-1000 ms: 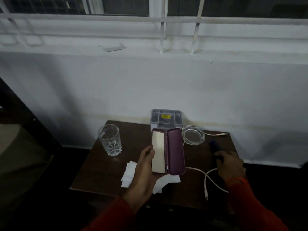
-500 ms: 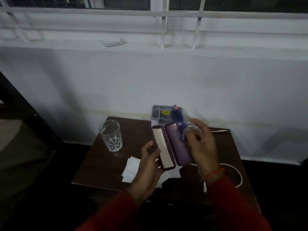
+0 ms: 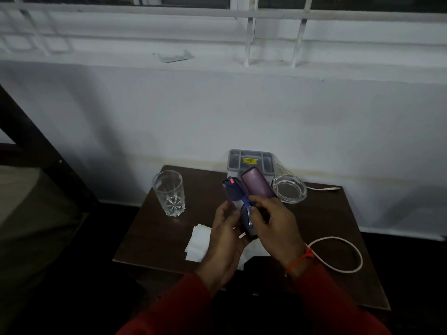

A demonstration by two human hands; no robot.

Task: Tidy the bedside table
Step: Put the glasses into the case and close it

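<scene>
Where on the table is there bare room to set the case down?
Bare wood lies on the table between the glass and the white papers, and right of the ashtray, above the cable loop. The back centre, by the grey organizer, is crowded.

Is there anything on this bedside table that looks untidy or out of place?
Yes. Crumpled white tissues lie loose at the front edge of the table, partly under the left hand. A white cable sprawls in a loop on the right side. The drinking glass stands upright; nothing is spilled.
</scene>
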